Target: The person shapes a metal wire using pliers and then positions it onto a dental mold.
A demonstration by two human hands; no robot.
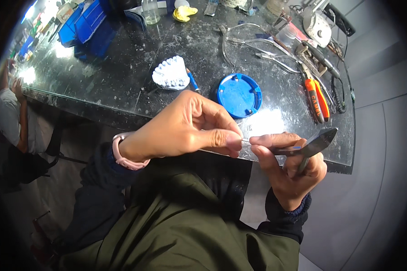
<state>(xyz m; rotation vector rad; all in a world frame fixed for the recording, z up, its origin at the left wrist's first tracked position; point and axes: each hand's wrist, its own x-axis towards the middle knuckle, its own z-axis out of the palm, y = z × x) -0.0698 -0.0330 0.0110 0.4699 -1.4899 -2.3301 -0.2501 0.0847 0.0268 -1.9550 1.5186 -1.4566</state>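
Observation:
Near the table's front edge, my left hand pinches a thin metal wire between thumb and fingertips, a pink band on its wrist. My right hand is wrapped round a metal plier-like tool with its dark end toward the right, while its thumb and a finger pinch the wire too. Behind my hands are a white dental cast, a blue-and-silver pen-like stick beside it, and a round blue plastic dish.
Several steel pliers, orange-handled pliers, a handpiece and a white device crowd the right. Blue bins, a glass bottle and yellow putty sit at the back. Another person sits at far left.

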